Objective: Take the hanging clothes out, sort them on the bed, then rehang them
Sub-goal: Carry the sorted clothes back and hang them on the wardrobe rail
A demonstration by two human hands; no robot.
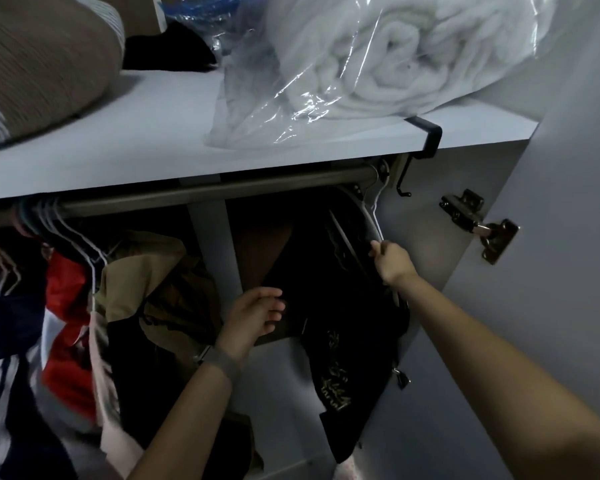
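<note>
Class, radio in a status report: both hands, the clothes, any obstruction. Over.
Right hand gripping white wire hanger of black printed garment, still on grey metal rail. Left hand open, empty. Nothing blocking.

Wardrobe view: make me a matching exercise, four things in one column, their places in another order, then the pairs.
Things:
1. rolled white blanket in clear plastic
2. black hook
3. red garment
4. door hinge

Places:
A. hanging at the left end of the rail
B. on the white door panel at the right
C. lying on top of the shelf
D. clipped over the shelf's front edge

Pairs: 1-C, 2-D, 3-A, 4-B
</note>
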